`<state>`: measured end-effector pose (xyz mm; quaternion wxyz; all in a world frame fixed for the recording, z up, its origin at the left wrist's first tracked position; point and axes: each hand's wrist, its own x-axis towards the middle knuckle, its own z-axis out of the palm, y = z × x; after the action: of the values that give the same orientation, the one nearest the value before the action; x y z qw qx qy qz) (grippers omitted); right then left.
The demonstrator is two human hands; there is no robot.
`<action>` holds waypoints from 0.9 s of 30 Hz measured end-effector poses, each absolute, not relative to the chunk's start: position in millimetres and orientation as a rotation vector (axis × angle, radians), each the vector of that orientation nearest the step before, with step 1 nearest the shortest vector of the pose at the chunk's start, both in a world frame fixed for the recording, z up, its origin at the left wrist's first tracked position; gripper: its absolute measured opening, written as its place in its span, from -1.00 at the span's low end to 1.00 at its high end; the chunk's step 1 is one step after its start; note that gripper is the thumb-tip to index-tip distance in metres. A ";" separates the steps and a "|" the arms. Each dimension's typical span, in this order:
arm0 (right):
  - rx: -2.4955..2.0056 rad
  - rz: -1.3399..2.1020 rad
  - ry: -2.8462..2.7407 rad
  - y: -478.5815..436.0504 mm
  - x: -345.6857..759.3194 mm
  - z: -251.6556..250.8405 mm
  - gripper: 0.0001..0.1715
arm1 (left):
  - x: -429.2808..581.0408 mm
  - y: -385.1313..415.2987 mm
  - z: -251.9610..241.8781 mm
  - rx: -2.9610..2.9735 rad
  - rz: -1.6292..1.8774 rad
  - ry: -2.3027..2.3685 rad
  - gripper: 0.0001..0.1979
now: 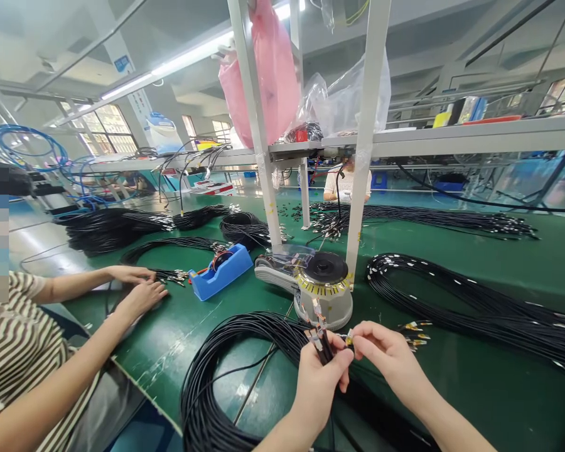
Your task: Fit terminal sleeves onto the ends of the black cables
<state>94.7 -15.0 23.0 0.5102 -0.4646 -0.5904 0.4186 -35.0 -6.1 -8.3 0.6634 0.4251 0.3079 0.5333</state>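
Note:
My left hand (316,380) is closed around several black cable ends (321,339), whose stripped tips with metal connectors stick up above the fingers. Fingertips of my right hand (388,351) pinch another cable end (349,341) that has a small yellow piece on it, close beside the left thumb. Below and to the left of my hands lies a large coil of black cable (202,376). Just beyond them stands a round tape dispenser (324,295) with a dark top disc and yellow marks around its rim.
Bundled black cables (433,295) lie on the green table (489,251) to the right, with more cable bundles (108,229) at the back left. A blue tape holder (223,273) stands left of centre. White shelf posts (363,138) rise behind the dispenser. A co-worker's hands (144,295) work at left.

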 end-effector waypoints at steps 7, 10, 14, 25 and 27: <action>-1.077 0.985 -1.452 -13.2 92.4 18.6 -0.77 | -35.2 -8.0 -9.0 0.956 1.196 0.624 -0.82; -1.067 0.985 -1.450 -12.4 92.0 15.3 -0.77 | -36.7 -8.6 -7.5 0.943 1.191 0.589 -0.83; -1.014 1.055 -1.411 -12.4 90.7 13.7 -0.75 | -38.5 -7.4 -6.0 0.922 1.163 0.540 -0.84; -0.774 1.303 -1.359 -14.1 95.3 10.7 -0.79 | -41.3 -1.7 -3.2 0.938 0.931 0.449 -0.77; -0.740 1.333 -1.390 -16.0 95.8 11.9 -0.78 | -42.4 -1.4 -3.9 0.951 0.876 0.472 -0.77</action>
<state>95.8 -16.0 11.9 0.5133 -0.3079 -0.5782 0.5544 -42.4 -1.4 -3.9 0.7724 0.4386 0.2180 0.4043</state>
